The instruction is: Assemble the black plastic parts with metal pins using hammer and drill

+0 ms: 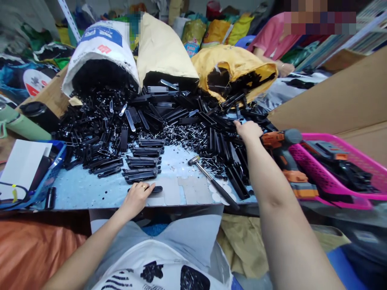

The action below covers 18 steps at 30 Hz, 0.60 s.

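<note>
The left hand (138, 197) is low at the near edge of the light-blue work table (104, 192), palm down, its fingers drawn in and holding a slim, black, round-ended piece (156, 189). That piece lies flat on the table under the fingers, its rounded end showing just to the right of the thumb; the rest is mostly covered by the hand.

Directly beyond it is a short column of long black slotted parts (141, 173), set crosswise one behind another, the nearest close to the fingertips.

The right hand (250, 129) is stretched far forward to the right side of a heap of long, flat, black parts (178, 110). Its thumb reaches toward dark pieces in front of an open yellow woven sack (242, 70); the other fingers are largely hidden, so I cannot tell whether they grip anything.

Between the hands, a loose pile of small silver metal pins (184, 135) spreads over the middle of the table. Nearer the person, a hammer with a metal head and black grip (213, 181) lies slantwise, well apart from the left hand. Just right of the right wrist is an orange-and-grey cordless drill (284, 157), beside a bright pink perforated plastic basket (320, 169).
</note>
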Motion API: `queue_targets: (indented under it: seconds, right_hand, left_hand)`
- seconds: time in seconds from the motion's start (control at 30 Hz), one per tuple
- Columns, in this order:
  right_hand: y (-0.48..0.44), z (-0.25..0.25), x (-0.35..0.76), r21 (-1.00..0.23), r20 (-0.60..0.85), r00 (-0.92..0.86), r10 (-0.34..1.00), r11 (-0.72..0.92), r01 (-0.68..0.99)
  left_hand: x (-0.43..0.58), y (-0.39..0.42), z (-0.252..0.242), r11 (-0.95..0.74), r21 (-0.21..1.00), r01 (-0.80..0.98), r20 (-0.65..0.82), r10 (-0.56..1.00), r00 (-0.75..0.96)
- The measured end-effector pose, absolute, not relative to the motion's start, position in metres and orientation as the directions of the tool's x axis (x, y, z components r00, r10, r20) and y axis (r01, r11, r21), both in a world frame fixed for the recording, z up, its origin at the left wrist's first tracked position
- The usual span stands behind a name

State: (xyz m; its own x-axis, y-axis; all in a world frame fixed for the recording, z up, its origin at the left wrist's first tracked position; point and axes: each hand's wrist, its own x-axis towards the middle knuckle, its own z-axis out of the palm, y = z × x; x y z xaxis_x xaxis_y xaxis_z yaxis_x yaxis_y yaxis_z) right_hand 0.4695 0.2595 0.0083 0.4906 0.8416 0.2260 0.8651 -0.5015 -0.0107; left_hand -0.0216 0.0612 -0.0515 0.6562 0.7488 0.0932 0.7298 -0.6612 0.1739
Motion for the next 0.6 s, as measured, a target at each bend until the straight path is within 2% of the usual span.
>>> queue_targets:
  seconds: [0.1, 0.23, 0.3, 0.37, 0.43, 0.47, 0.53, 0.6]
  right_hand:
    - [0.264, 0.007, 0.471, -0.074, 0.146, 0.547, 0.824, -0.543, 0.837]
    - [0.266, 0.013, 0.463, -0.144, 0.090, 0.522, 0.848, -0.508, 0.849]
    - [0.258, 0.023, 0.451, -0.164, 0.152, 0.516, 0.843, -0.494, 0.854]
    - [0.238, 0.038, 0.428, -0.219, 0.306, 0.472, 0.827, -0.422, 0.880]
    - [0.205, 0.053, 0.392, -0.327, 0.470, 0.380, 0.797, -0.242, 0.913]
    - [0.185, 0.059, 0.370, -0.406, 0.507, 0.335, 0.794, -0.122, 0.906]
    - [0.143, 0.066, 0.319, -0.645, 0.429, 0.230, 0.873, 0.118, 0.755]
    - [0.105, 0.062, 0.269, -0.859, 0.281, 0.067, 0.957, 0.220, 0.463]
  left_hand:
    - [-0.017, 0.057, -0.054, -0.666, 0.146, 0.732, 0.078, 0.745, 0.662]
    - [-0.014, 0.055, -0.058, -0.615, 0.113, 0.781, 0.073, 0.789, 0.610]
    - [-0.016, 0.054, -0.057, -0.583, 0.174, 0.794, 0.121, 0.812, 0.570]
    - [-0.017, 0.056, -0.052, -0.585, 0.265, 0.766, 0.220, 0.811, 0.543]
    - [-0.014, 0.060, -0.043, -0.605, 0.313, 0.732, 0.363, 0.789, 0.496]
    - [-0.010, 0.064, -0.038, -0.608, 0.310, 0.731, 0.437, 0.774, 0.458]
    - [0.000, 0.071, -0.027, -0.590, 0.291, 0.753, 0.550, 0.747, 0.373]
    - [0.012, 0.078, -0.021, -0.580, 0.323, 0.747, 0.586, 0.743, 0.323]
